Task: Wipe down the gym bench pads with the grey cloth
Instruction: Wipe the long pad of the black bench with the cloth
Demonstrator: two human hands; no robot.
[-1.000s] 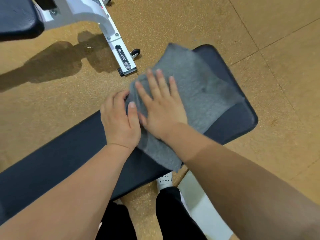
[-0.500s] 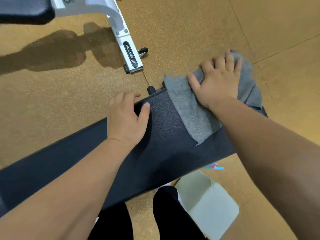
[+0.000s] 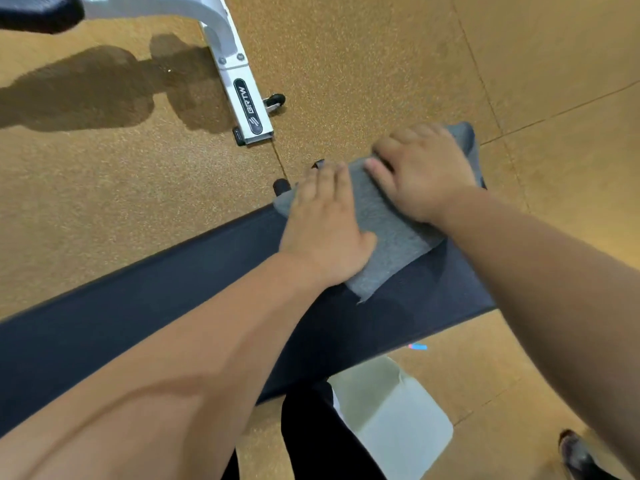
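A dark padded bench pad [image 3: 145, 306] runs from the lower left to the right of the view. The grey cloth [image 3: 391, 244] lies over its far right end and drapes past the far edge. My left hand [image 3: 325, 223] presses flat on the cloth's left part, fingers straight and pointing away from me. Just to its right, my right hand [image 3: 422, 174] sits on the cloth with its fingers curled down over the cloth at the pad's far edge. The fingertips are hidden behind that edge.
A white bench frame leg [image 3: 247, 105] with a small wheel [image 3: 275, 100] stands on the tan floor beyond the pad. Another dark pad [image 3: 34, 12] shows at top left. Under the bench are a white base plate [image 3: 391, 414] and my dark trouser legs [image 3: 311, 441]. A dark shoe [image 3: 571, 455] is at bottom right.
My left hand moved right, from the pad's far edge onto the cloth. My right hand drew the cloth back to the left, and its fingers went from flat to curled.
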